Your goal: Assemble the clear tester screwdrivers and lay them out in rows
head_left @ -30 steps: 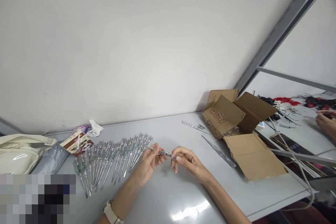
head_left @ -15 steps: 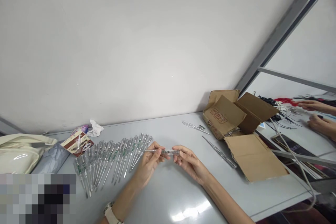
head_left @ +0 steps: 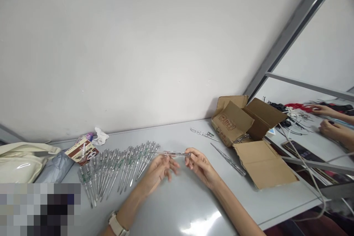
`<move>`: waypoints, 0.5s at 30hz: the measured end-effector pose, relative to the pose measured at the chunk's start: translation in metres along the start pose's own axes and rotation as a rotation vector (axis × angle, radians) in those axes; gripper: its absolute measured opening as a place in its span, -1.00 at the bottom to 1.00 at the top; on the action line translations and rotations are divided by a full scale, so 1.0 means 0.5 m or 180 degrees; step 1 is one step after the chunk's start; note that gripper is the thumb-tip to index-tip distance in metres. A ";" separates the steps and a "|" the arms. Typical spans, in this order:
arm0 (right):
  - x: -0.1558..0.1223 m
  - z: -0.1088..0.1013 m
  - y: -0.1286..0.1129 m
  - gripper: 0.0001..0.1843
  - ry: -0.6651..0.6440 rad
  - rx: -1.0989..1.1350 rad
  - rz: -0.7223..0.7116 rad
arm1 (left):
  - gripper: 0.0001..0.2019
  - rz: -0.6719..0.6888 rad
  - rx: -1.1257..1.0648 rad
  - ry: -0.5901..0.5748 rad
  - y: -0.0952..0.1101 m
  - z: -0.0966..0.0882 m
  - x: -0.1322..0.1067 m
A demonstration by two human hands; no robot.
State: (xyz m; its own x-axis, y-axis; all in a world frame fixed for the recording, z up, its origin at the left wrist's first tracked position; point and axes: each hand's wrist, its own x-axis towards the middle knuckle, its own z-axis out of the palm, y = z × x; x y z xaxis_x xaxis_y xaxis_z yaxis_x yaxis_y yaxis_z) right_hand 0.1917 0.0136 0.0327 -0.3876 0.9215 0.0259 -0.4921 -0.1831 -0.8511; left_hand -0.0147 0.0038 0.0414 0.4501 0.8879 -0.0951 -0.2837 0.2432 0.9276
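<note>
My right hand [head_left: 201,167] pinches the clear handle end of a slim screwdriver [head_left: 177,153], its thin shaft pointing left. Just below that shaft is my left hand [head_left: 157,173], fingers spread and slightly blurred, not gripping it; whether they touch I cannot tell. Left of my hands, several clear-handled screwdrivers [head_left: 119,163] lie fanned in a row, handles toward the wall, some with green inside. To the right rests another screwdriver [head_left: 228,159] on its own. Behind it lie a clear handle piece [head_left: 199,132] and a small green-and-clear part [head_left: 210,134].
An open cardboard box [head_left: 227,124] with its flap [head_left: 265,164] folded down stands at right. A cream bag [head_left: 22,164], a printed card [head_left: 82,151] and crumpled tissue [head_left: 100,136] are at left. Beyond the metal frame [head_left: 293,31], another person's hands [head_left: 332,131] work near wires and a phone.
My left hand has let go of the screwdriver and dropped slightly, its fingers spreading. My right hand keeps hold, and the screwdriver is a little higher. The co-worker's upper hand has shifted slightly.
</note>
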 end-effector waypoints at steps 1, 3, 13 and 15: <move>0.000 -0.004 -0.004 -0.71 0.0074 -0.0091 -0.0078 | -0.60 -0.0055 0.0244 -0.0103 0.002 -0.001 -0.005; -0.002 -0.011 -0.012 -0.70 0.0118 -0.0318 -0.0176 | -0.51 0.0229 0.0986 -0.0032 0.006 -0.001 -0.016; -0.010 0.002 -0.015 -0.69 -0.0962 -0.1103 0.0040 | -0.82 0.1977 0.3702 0.0141 -0.027 0.016 -0.020; -0.015 0.011 -0.024 -0.66 -0.0994 -0.1189 0.0049 | -0.80 0.1958 0.3850 0.0173 -0.036 0.011 -0.019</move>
State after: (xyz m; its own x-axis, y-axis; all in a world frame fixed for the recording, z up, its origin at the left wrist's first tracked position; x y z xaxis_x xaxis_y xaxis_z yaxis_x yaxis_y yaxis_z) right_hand 0.1960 0.0068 0.0456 -0.6362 0.7622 0.1191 -0.1931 -0.0078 -0.9812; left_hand -0.0089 -0.0112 0.0274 0.4794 0.7486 0.4580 0.5023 -0.6620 0.5563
